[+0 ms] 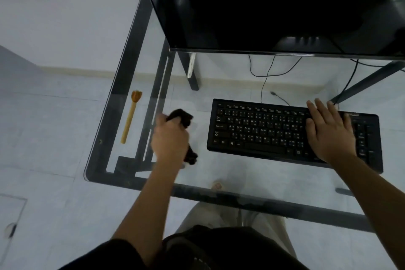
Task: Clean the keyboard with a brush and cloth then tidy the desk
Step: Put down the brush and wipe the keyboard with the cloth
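A black keyboard (263,129) lies on the glass desk (230,173), right of centre. My right hand (328,131) rests flat on the keyboard's right half with fingers straight. To the left of the keyboard, my left hand (169,138) grips a bunched black cloth (183,117) just above the glass; part of the cloth hangs out below the wrist. A yellow brush (131,117) with a long handle lies on the desk's far left side, bristles pointing away from me, apart from both hands.
A large dark monitor (274,6) stands on a raised shelf behind the keyboard. Cables (266,76) hang below the shelf. The desk's dark metal frame (153,98) shows through the glass. My legs are under the near edge.
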